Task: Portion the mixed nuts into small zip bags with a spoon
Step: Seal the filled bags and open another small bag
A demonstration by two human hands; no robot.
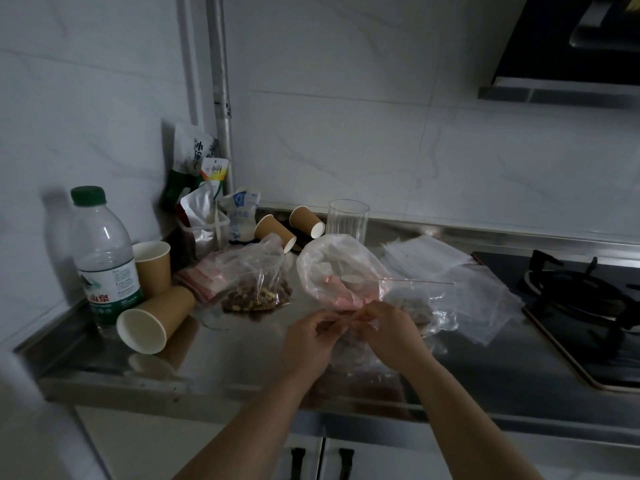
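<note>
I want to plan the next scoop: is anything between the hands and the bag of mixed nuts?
Nothing visible. The clear plastic bag of mixed nuts lies up-left of the left hand; only bare steel counter between. Both hands, right hand included, pinch a small clear zip bag.

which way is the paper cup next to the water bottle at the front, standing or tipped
Tipped. The paper cup lies on its side on the counter, its open mouth facing the camera, beside the water bottle.
</note>
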